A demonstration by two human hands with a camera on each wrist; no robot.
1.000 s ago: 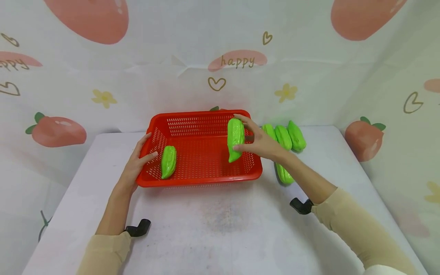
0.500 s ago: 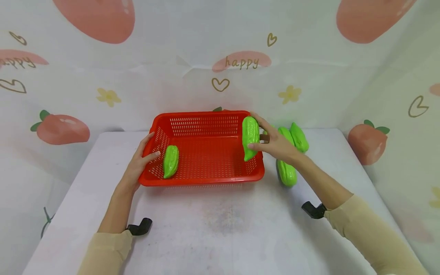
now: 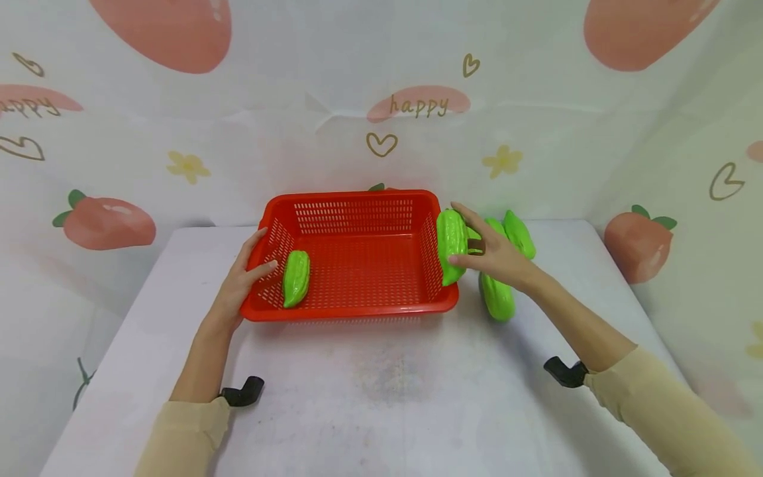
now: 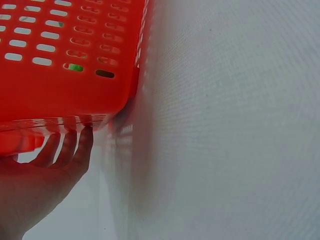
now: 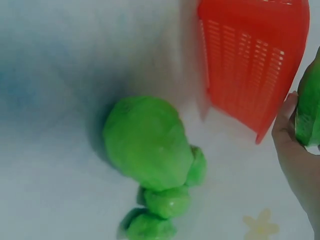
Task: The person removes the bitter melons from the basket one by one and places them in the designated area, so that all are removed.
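Observation:
My right hand (image 3: pixel 497 255) holds a bright green bitter melon (image 3: pixel 452 246), thumb on one side and fingers on the other. In the head view the melon overlaps the right rim of the red plastic basket (image 3: pixel 357 311), its pointed end down. The right wrist view shows part of this held melon (image 5: pixel 311 107) high beside the basket wall. At the basket's left end my left hand (image 3: pixel 235 288) grips the rim, thumb over the inner side. A second bitter melon (image 3: pixel 296 278) lies inside the basket, near that thumb.
Right of the basket, several more bitter melons lie on the white table (image 3: pixel 381 397): a near one (image 3: pixel 497 298) and others behind, such as the far right one (image 3: pixel 520 235), partly hidden by my right hand. A printed cloth (image 3: pixel 286 79) hangs behind.
My right hand has carried the bitter melon rightward, from over the basket's inside to its right rim. My left hand keeps its grip; the melon in the basket stays put.

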